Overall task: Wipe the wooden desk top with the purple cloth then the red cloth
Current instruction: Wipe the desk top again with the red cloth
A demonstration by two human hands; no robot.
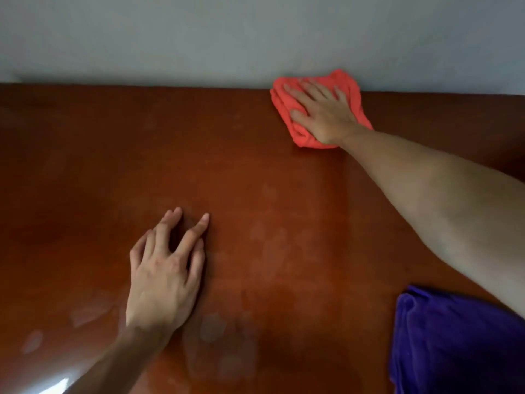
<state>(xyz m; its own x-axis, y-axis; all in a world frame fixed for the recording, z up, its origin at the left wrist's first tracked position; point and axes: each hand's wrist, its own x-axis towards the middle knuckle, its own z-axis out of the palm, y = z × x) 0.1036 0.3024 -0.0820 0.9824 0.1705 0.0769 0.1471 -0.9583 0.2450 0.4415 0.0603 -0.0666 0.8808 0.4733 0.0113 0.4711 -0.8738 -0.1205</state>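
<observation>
the right hand (321, 109) lies flat on the red cloth (287, 109) with its fingers (314, 91) spread apart and stretched forward, palm down, pressing the cloth onto the wooden surface (255, 180) without curling around it. the red cloth is bunched into loose folds at the far edge of the surface, right against the pale grey wall (227, 35), a little right of the middle. the right forearm reaches in from the right side of the view, bare, and crosses above the near corner of the purple cloth (454, 345). the purple cloth sits crumpled in a heap at the near right of the surface, well apart from the red cloth, and no hand touches it. the left hand (164, 280) rests on the near left part of the surface, empty, propped on its fingertips with the fingers bent and slightly apart, the index finger set off from the others. the left forearm comes up from the bottom edge. the reddish-brown surface is glossy and carries faint pale smudges and cloudy patches, mostly between the two hands and near the left wrist, with a bright glint of light at the bottom left corner.
</observation>
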